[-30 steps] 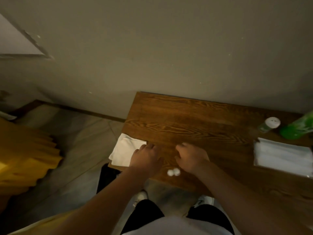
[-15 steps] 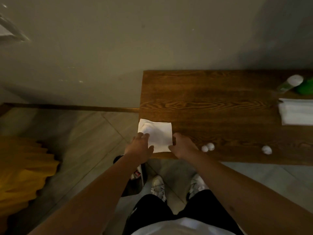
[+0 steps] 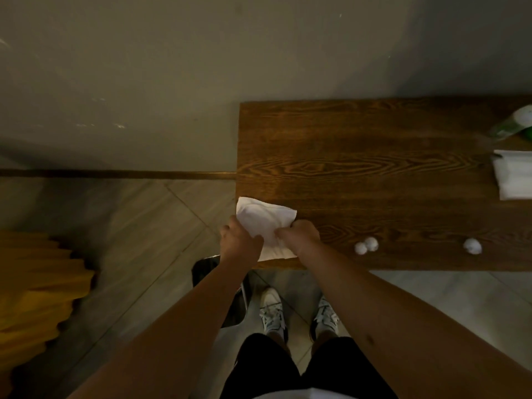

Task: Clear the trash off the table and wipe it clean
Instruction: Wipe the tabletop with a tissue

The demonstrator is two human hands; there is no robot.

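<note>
Since the earlier frame, both hands have closed in on the white cloth [image 3: 266, 224] at the table [image 3: 359, 168] corner. The left hand [image 3: 240, 244] and right hand [image 3: 299, 237] each pinch its near edge, bunching it. Three paper balls [image 3: 365, 245] lie right of the right hand.

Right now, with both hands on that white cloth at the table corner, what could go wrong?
1. The white cloth sits at the wooden table's near left corner; pinched by the left hand and right hand, it could slide off onto the floor.
2. Three paper balls lie close to the near edge; a careless wipe may knock them onto the floor instead of into the black bin.
</note>
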